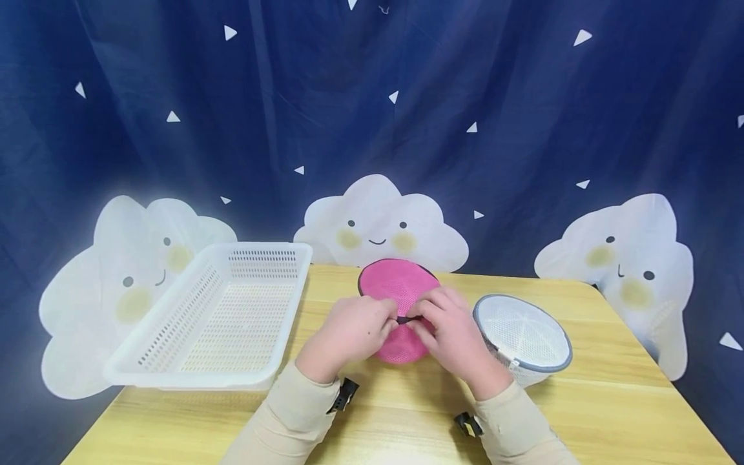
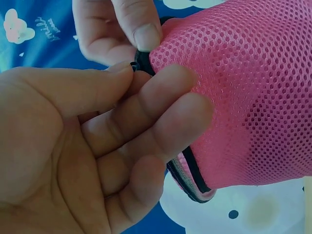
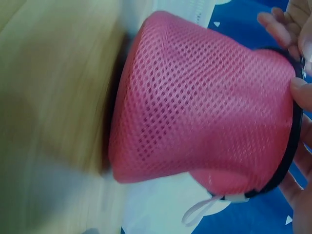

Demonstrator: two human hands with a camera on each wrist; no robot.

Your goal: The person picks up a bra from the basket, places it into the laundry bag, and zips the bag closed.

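Observation:
A pink mesh laundry bag (image 1: 395,278) with black zipper trim stands on the table in front of me, its rim end turned up toward the hands. My left hand (image 1: 357,326) pinches a small black piece at the near side of the rim between thumb and index finger; its other fingers are bent loosely (image 2: 146,122). Right beside it, my right hand (image 1: 450,329) pinches the black trim, thumb on the pink mesh (image 3: 234,102). A light loop (image 3: 200,209) hangs from the far side of the rim in the right wrist view.
To the left stands a white perforated plastic basket (image 1: 270,378). A white mesh bag (image 1: 523,329) with grey trim stands at the right, close to my right forearm. Behind the wooden table (image 1: 610,400) hangs a blue curtain (image 1: 349,84) with cloud prints.

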